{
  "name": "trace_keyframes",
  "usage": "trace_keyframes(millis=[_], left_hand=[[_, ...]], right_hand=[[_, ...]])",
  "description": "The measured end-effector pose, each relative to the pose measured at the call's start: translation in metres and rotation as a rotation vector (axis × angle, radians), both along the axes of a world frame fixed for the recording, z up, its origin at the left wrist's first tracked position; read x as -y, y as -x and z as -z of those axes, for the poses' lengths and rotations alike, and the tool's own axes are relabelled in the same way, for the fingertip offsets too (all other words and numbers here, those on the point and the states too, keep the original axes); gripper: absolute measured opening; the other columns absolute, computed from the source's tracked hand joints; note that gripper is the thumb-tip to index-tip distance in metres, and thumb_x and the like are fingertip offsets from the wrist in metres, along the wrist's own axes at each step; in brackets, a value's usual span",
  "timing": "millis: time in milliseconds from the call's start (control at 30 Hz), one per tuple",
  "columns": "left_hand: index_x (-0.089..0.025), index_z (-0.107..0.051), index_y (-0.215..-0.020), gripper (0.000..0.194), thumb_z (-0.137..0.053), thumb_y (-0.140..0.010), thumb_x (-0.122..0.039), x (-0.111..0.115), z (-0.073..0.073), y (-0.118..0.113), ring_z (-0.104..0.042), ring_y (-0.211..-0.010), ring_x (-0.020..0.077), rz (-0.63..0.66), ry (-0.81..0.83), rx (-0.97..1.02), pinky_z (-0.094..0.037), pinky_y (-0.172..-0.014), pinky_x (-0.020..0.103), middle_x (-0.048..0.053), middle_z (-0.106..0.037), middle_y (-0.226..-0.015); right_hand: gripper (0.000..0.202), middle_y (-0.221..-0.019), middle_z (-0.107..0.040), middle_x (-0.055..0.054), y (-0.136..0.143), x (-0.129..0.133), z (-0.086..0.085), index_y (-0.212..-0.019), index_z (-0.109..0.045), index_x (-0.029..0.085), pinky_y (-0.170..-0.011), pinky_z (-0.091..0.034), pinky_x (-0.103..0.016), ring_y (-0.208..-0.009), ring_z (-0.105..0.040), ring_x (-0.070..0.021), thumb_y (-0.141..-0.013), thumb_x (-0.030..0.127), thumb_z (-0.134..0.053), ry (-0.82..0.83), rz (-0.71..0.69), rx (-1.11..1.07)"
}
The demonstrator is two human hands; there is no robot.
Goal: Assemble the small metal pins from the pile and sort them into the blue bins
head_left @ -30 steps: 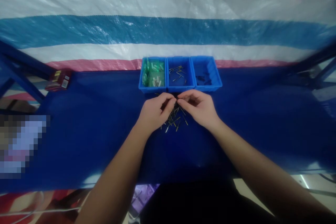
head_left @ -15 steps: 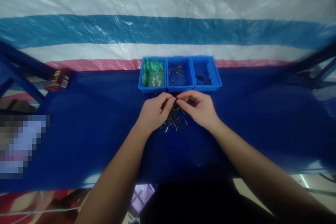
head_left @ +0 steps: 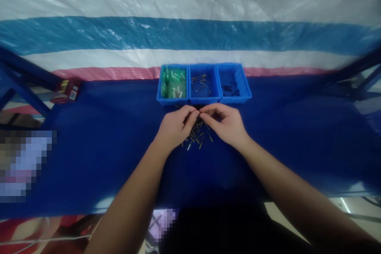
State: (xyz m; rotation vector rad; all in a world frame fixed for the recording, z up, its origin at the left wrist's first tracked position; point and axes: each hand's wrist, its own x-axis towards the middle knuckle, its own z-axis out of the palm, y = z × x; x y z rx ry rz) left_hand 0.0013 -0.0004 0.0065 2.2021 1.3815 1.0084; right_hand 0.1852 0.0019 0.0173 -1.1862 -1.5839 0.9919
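My left hand and my right hand meet at their fingertips above a pile of thin metal pins on the blue table. Thumb and fingers of each hand are pinched together; whatever they hold is too small to make out. Just beyond are three blue bins side by side. The left bin holds small clear and white pieces on green, the middle bin several metal pins, and the right bin a few dark pieces.
A dark red box sits at the table's far left. Blue frame bars rise at both sides, and a striped sheet hangs behind the blue table. The near table edge runs below my forearms.
My fingertips have come slightly closer together. Otherwise the arms, bins and pile look the same.
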Motion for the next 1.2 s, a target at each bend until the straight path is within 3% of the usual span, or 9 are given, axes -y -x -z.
trace_keyframes(millis=[167, 333, 600, 767, 900, 1200], left_hand=[[-0.022, -0.063, -0.108, 0.017, -0.058, -0.095, -0.031, 0.0015, -0.0005, -0.0011, -0.058, -0.057, 0.0083, 0.02, 0.005, 0.095, -0.045, -0.06, 0.021, -0.005, -0.063, -0.069], [-0.022, -0.064, -0.104, 0.013, -0.056, -0.095, -0.028, 0.0019, 0.0016, -0.0014, -0.053, -0.052, 0.0074, 0.021, 0.01, 0.093, -0.043, -0.056, 0.02, -0.007, -0.057, -0.062], [-0.02, -0.065, -0.094, 0.02, -0.051, -0.099, -0.034, 0.0009, -0.0024, -0.0005, -0.06, -0.061, 0.0091, 0.005, 0.007, 0.01, -0.043, -0.06, 0.022, -0.002, -0.067, -0.075], [-0.022, -0.063, -0.109, 0.018, -0.057, -0.096, -0.031, 0.0027, -0.0011, -0.0017, -0.056, -0.055, 0.008, 0.016, 0.016, 0.104, -0.045, -0.058, 0.02, -0.005, -0.063, -0.069], [-0.022, -0.064, -0.104, 0.014, -0.056, -0.095, -0.029, 0.0024, 0.0005, -0.0015, -0.053, -0.051, 0.0077, 0.015, 0.005, 0.091, -0.042, -0.055, 0.021, -0.006, -0.059, -0.063], [-0.021, -0.065, -0.097, 0.016, -0.054, -0.097, -0.032, 0.0013, -0.0019, -0.0003, -0.059, -0.06, 0.009, 0.033, -0.004, 0.054, -0.044, -0.06, 0.022, -0.003, -0.065, -0.074]], right_hand=[[0.014, -0.084, -0.074, -0.003, -0.0013, 0.0007, 0.0001, -0.094, -0.074, 0.019, -0.063, -0.051, -0.03, -0.069, -0.064, -0.0144, -0.085, 0.03, -0.071, 0.02, 0.004, 0.001], [0.014, -0.083, -0.073, -0.003, -0.0008, 0.0002, -0.0011, -0.094, -0.074, 0.02, -0.064, -0.051, -0.03, -0.07, -0.065, -0.0149, -0.086, 0.031, -0.07, 0.022, 0.011, 0.013], [0.013, -0.081, -0.071, -0.002, -0.0005, 0.0023, -0.0006, -0.093, -0.073, 0.02, -0.062, -0.05, -0.028, -0.068, -0.062, -0.0138, -0.086, 0.03, -0.071, -0.053, 0.009, 0.098], [0.015, -0.084, -0.073, -0.003, -0.0009, 0.0022, -0.0031, -0.092, -0.073, 0.02, -0.062, -0.05, -0.029, -0.071, -0.064, -0.0156, -0.089, 0.033, -0.066, -0.046, 0.01, 0.147], [0.016, -0.083, -0.073, -0.004, -0.001, 0.0012, -0.0038, -0.089, -0.072, 0.02, -0.062, -0.05, -0.029, -0.071, -0.064, -0.0159, -0.09, 0.034, -0.065, -0.029, 0.009, 0.138], [0.013, -0.079, -0.068, -0.002, -0.0017, 0.0029, -0.0038, -0.093, -0.069, 0.02, -0.061, -0.049, -0.028, -0.067, -0.06, -0.0141, -0.089, 0.032, -0.065, -0.05, -0.026, 0.138]])
